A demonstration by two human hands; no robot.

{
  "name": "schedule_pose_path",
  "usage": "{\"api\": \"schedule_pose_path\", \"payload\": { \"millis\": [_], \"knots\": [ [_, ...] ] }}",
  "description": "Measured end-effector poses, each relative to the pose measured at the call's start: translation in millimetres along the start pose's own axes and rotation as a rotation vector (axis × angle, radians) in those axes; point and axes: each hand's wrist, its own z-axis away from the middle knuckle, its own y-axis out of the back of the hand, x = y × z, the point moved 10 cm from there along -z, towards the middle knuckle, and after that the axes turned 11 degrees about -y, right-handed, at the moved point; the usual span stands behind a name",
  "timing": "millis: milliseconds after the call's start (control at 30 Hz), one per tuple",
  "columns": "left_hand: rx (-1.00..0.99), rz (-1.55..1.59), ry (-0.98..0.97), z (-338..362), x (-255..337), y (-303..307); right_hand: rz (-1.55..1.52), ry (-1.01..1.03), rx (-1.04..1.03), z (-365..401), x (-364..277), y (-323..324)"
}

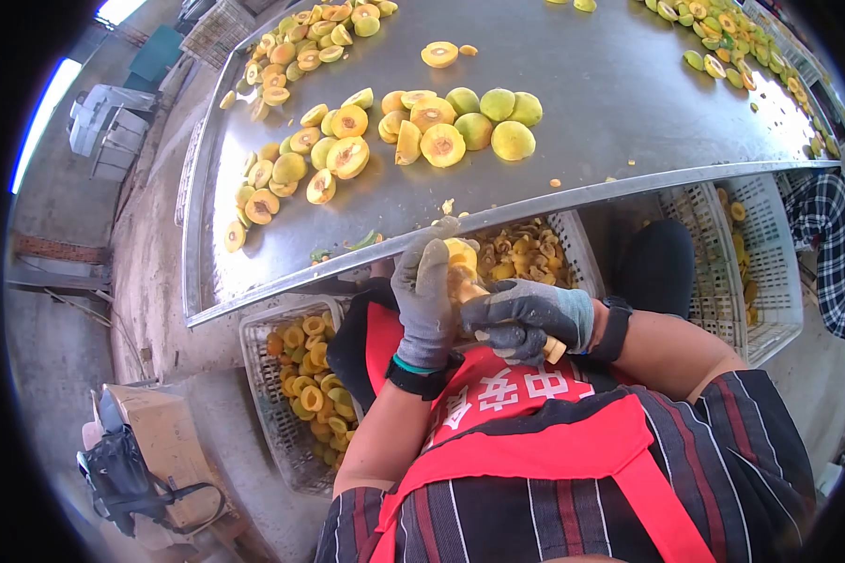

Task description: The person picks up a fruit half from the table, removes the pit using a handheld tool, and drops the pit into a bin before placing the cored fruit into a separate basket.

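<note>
My left hand (424, 296), in a grey work glove, is closed around a yellow peach half (461, 253) just off the table's near edge. Beside it my right hand (526, 317), gloved as well, grips a tool with a pale wooden handle (555, 350). The handle's end sticks out below the fist; the working end is hidden against the fruit, so its kind does not show. Ahead on the metal table (591, 122) lie halved peaches (348, 157), several with brown centres facing up, and green-yellow ones (513, 141) skin side up.
Under the table edge stands a crate of scraps (526, 249). A white crate of hollowed peach halves (314, 385) is at my left, and more crates (765, 267) stand right. Further peach piles (324, 38) lie on the table. A person's checked sleeve (821, 225) shows far right.
</note>
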Motion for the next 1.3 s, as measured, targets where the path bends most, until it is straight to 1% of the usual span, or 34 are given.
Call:
{"api": "schedule_pose_path", "payload": {
  "millis": [33, 100, 133, 200, 233, 300, 333, 400, 433, 467, 500, 533, 567, 600, 633, 667, 700, 733, 767, 833, 867, 900, 933, 967, 1033, 1067, 1100, 1167, 1200, 1233, 1300],
  "knots": [
    [0.002, 0.001, 0.000, -1.6, 1.0, -3.0, 0.000, -0.002, 0.001, -0.9, 0.5, 1.2],
    [-0.020, -0.031, -0.031, -6.1, 11.3, -11.5, -0.116, 0.022, -0.125, -2.6, -1.7, -5.8],
    [-0.018, -0.031, -0.031, -6.2, 14.4, -12.1, -0.115, 0.020, -0.125, -3.4, -1.4, -5.1],
    [-0.055, 0.168, 0.138, -2.6, 2.7, -21.7, -0.160, 0.043, -0.172, -3.3, -4.7, -6.9],
    [-0.054, 0.171, 0.139, -2.5, 2.6, -22.5, -0.160, 0.042, -0.169, -4.9, -3.6, -4.2],
    [-0.058, 0.070, 0.171, 0.0, -2.4, -23.2, -0.170, 0.056, -0.186, -7.1, -1.4, -0.3],
    [-0.056, 0.073, 0.172, 0.2, -2.0, -25.0, -0.170, 0.054, -0.183, -6.6, -0.9, -0.3],
    [-0.007, 0.183, 0.192, 0.0, -2.5, -26.1, -0.078, 0.109, -0.101, -3.9, -5.5, 3.8],
    [-0.003, 0.182, 0.193, -1.4, -12.3, -19.2, -0.079, 0.106, -0.101, -0.6, -5.6, 1.5],
    [-0.116, -0.220, -0.065, -9.7, -6.0, -9.7, -0.013, 0.132, -0.101, 5.6, -9.0, -2.9],
    [-0.226, -0.622, -0.325, -12.5, 15.6, -19.9, 0.054, 0.158, -0.101, 10.0, -12.0, -5.2],
    [-0.224, -0.621, -0.324, -11.4, 17.6, -18.6, 0.108, 0.146, -0.124, 8.8, -11.1, -4.0],
    [-0.079, -0.202, -0.051, -9.8, -0.5, -2.9, 0.106, 0.147, -0.124, 10.8, -13.9, -4.0],
    [0.066, 0.218, 0.221, -1.0, -19.2, 0.6, 0.194, 0.136, -0.026, 12.8, -16.0, 1.4],
    [0.067, 0.216, 0.224, 0.7, -15.8, 4.6, 0.283, 0.123, 0.070, 13.9, -17.2, 7.5],
    [0.047, 0.222, 0.237, 2.0, -12.4, 8.9, 0.283, 0.121, 0.067, 14.1, -18.1, 8.3],
    [0.028, 0.225, 0.250, 3.1, -8.8, 15.0, 0.351, 0.119, 0.113, 14.6, -19.3, 12.7],
    [-0.008, 0.029, 0.109, -1.4, 3.2, 30.3, 0.420, 0.119, 0.157, 15.2, -21.2, 17.1],
    [-0.005, 0.022, 0.108, 1.2, 6.6, 44.7, 0.420, 0.119, 0.149, 15.4, -22.2, 18.3],
    [0.042, -0.169, -0.037, 8.9, 34.1, 78.5, 0.431, 0.129, 0.213, 16.4, -25.4, 26.6],
    [0.026, -0.241, -0.072, 14.2, 48.1, 83.1, 0.451, 0.099, 0.261, 17.1, -25.9, 30.3],
    [0.006, -0.313, -0.108, 19.2, 62.4, 85.2, 0.446, 0.103, 0.253, 15.5, -27.3, 30.2],
    [-0.067, -0.464, -0.159, 25.2, 69.2, 86.8, 0.464, 0.078, 0.305, 13.9, -26.8, 35.5],
    [-0.070, -0.475, -0.156, 30.0, 71.7, 84.0, 0.484, 0.049, 0.356, 12.2, -25.7, 40.9],
    [-0.236, -0.285, -0.109, 45.6, 69.2, 48.9, 0.488, 0.047, 0.355, 7.2, -27.4, 43.0],
    [-0.271, -0.278, -0.050, 51.7, 64.4, 38.2, 0.497, 0.047, 0.366, 5.4, -29.0, 45.1],
    [-0.323, -0.290, 0.039, 55.3, 64.7, 29.2, 0.496, 0.047, 0.357, 4.0, -29.3, 47.0],
    [-0.317, -0.472, -0.017, 53.0, 74.8, 43.0, 0.474, 0.088, 0.360, 6.1, -32.9, 54.1],
    [-0.200, -0.461, 0.047, 54.2, 78.3, 63.5, 0.505, 0.087, 0.411, 13.6, -37.0, 56.0],
    [-0.081, -0.450, 0.109, 58.0, 84.8, 88.0, 0.499, 0.090, 0.415, 19.2, -37.3, 58.1],
    [0.011, -0.854, 0.281, 67.7, 103.3, 153.8, 0.504, 0.133, 0.470, 33.3, -41.3, 67.4]
  ]
}}
